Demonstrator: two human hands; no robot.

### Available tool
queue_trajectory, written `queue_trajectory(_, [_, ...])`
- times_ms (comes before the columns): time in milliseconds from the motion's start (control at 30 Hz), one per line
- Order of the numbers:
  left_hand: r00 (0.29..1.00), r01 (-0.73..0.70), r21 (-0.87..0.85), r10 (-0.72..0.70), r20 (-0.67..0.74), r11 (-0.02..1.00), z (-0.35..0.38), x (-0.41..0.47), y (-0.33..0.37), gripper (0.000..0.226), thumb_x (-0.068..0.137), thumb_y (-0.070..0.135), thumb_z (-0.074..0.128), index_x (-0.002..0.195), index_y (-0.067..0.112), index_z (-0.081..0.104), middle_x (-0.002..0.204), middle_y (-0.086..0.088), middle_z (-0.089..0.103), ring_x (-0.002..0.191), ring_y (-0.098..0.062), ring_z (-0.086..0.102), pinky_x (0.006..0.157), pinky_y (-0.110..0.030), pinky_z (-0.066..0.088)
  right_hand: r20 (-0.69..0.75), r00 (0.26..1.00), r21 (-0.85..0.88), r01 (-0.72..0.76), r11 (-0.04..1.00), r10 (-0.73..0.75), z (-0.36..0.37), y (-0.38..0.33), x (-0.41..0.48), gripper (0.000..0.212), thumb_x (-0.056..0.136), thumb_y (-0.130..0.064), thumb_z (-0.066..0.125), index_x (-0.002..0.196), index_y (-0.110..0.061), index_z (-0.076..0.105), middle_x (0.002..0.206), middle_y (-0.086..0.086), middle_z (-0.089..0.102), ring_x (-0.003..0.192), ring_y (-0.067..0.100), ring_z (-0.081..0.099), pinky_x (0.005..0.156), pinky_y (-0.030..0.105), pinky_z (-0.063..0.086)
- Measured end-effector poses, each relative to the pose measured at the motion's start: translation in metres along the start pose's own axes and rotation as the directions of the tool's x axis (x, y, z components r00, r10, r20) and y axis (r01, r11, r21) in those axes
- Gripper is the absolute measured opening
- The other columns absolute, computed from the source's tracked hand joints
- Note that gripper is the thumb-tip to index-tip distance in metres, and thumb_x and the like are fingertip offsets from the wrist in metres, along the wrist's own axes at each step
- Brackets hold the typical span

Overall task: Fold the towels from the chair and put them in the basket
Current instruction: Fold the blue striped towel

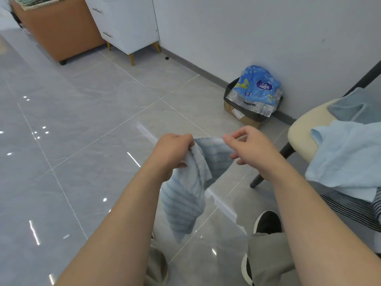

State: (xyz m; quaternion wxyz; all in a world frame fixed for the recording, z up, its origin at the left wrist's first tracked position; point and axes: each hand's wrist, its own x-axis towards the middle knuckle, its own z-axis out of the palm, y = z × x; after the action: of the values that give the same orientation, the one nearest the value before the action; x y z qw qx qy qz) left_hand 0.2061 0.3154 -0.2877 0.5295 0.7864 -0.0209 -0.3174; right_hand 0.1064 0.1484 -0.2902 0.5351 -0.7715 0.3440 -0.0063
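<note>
Head view: striped towel (185, 203) hangs mid-air between both hands, left of chair (301, 131).
Left hand (175, 149): grips bunched top edge.
Right hand (247, 145): pinches far corner, probably to spread the edge for folding.
Chair: more towels (350, 153) wait.
Basket: unseen.

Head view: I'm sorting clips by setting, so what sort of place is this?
Likely an indoor room of a home or small office: glossy grey tiled floor, white drawer cabinet against the wall, cushioned chair piled with towels.

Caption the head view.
Left hand and right hand hold a striped towel; more towels lie on the chair.
</note>
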Motion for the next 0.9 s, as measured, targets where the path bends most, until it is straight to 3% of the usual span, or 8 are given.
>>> queue_trajectory(67, [1.0,0.018,-0.057,-0.018,0.002,0.998,0.001,0.0,0.0,0.011,0.086,0.015,0.054,0.08,0.01,0.061,0.073,-0.008,0.056,0.066,-0.022,0.056,0.057,-0.028,0.052,0.203,0.977,0.035,0.056,0.998,-0.062,0.005,-0.004,-0.004,0.021,0.088,-0.017,0.072,0.105,-0.011,0.061,0.098,0.006,0.069,0.078,0.019,0.068,0.071,0.037,0.057])
queue_trajectory(133, [1.0,0.017,-0.092,-0.018,-0.018,0.996,0.003,-0.001,0.001,0.014,0.088,0.014,0.052,0.08,0.009,0.062,0.071,-0.006,0.058,0.066,-0.022,0.059,0.057,-0.03,0.053,0.364,0.927,0.01,0.097,0.995,-0.094,0.009,-0.003,-0.005,0.038,0.08,0.004,0.07,0.111,-0.015,0.062,0.109,0.004,0.068,0.09,0.024,0.069,0.078,0.038,0.057])
queue_trajectory(233, [0.999,0.011,-0.116,-0.015,-0.029,0.993,0.006,-0.001,0.003,0.018,0.09,0.014,0.049,0.084,0.007,0.064,0.073,-0.008,0.064,0.07,-0.026,0.063,0.058,-0.031,0.053,0.436,0.886,-0.085,0.215,0.973,-0.158,0.016,0.003,-0.005,0.06,0.078,0.005,0.07,0.123,-0.033,0.057,0.115,-0.009,0.062,0.097,0.018,0.067,0.078,0.03,0.06])
queue_trajectory(400, [0.998,0.022,-0.186,-0.033,-0.058,0.982,0.008,-0.001,0.005,0.013,0.088,0.017,0.05,0.088,0.008,0.06,0.078,-0.013,0.05,0.073,-0.027,0.046,0.066,-0.041,0.039,0.34,0.905,-0.184,0.332,0.925,-0.257,0.022,0.009,-0.002,0.041,0.084,-0.01,0.066,0.115,-0.036,0.065,0.104,-0.012,0.067,0.088,0.009,0.067,0.077,0.029,0.057])
queue_trajectory(533, [0.993,0.03,-0.271,-0.06,-0.102,0.962,0.009,0.0,0.006,0.009,0.09,0.017,0.051,0.091,0.01,0.056,0.085,-0.01,0.044,0.076,-0.027,0.037,0.057,-0.036,0.032,0.269,0.913,-0.222,0.368,0.903,-0.306,0.02,0.005,-0.001,0.021,0.097,-0.022,0.055,0.107,-0.032,0.069,0.097,-0.012,0.07,0.089,0.003,0.063,0.066,0.018,0.046])
queue_trajectory(667, [0.987,0.032,-0.317,-0.081,-0.142,0.948,0.01,-0.001,0.007,0.005,0.09,0.015,0.052,0.089,0.011,0.055,0.084,-0.01,0.042,0.076,-0.027,0.034,0.054,-0.033,0.028,0.192,0.92,-0.171,0.373,0.912,-0.341,0.021,0.004,0.0,0.02,0.102,-0.028,0.05,0.103,-0.028,0.07,0.096,-0.009,0.069,0.092,0.007,0.062,0.073,0.021,0.047])
queue_trajectory(800, [0.988,0.054,-0.37,-0.103,-0.113,0.928,0.011,-0.003,0.008,0.014,0.093,0.013,0.057,0.082,0.006,0.063,0.069,-0.011,0.052,0.054,-0.024,0.048,0.055,-0.032,0.043,0.087,0.929,-0.033,0.364,0.931,-0.36,0.025,0.005,0.004,0.01,0.098,-0.023,0.057,0.096,-0.029,0.066,0.091,-0.01,0.071,0.086,0.01,0.067,0.079,0.037,0.059])
queue_trajectory(900, [0.99,0.089,-0.407,-0.125,-0.061,0.909,0.012,-0.005,0.009,0.012,0.094,0.008,0.058,0.098,-0.001,0.066,0.087,-0.017,0.067,0.07,-0.029,0.068,0.067,-0.037,0.06,0.068,0.923,0.049,0.376,0.925,-0.379,0.029,0.006,0.005,0.005,0.095,-0.031,0.06,0.097,-0.035,0.059,0.09,-0.006,0.072,0.083,0.015,0.07,0.076,0.045,0.06])
